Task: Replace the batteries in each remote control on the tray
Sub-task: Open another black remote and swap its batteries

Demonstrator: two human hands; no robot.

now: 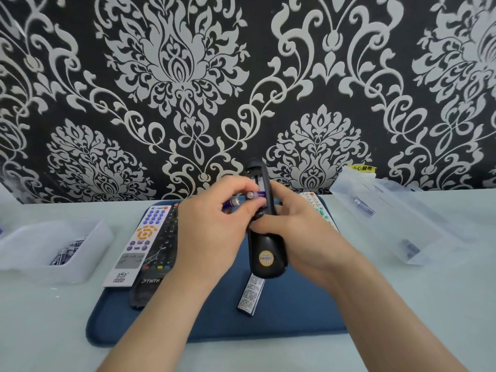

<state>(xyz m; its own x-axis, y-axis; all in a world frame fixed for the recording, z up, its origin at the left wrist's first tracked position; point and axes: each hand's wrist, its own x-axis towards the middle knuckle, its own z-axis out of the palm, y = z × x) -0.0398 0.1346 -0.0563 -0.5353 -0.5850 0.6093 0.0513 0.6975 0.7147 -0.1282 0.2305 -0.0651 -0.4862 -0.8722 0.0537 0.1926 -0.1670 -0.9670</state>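
In the head view, the right hand (292,224) is wrapped around a black remote (264,232) held above the blue tray (281,310) while the left hand (212,226) pinches batteries (236,202) at its open compartment, so this swap looks midway, with the tray's other remotes (139,242) seemingly left.

White remote (319,210) mostly behind the right hand (298,232); blurred contents of the clear box (397,224).
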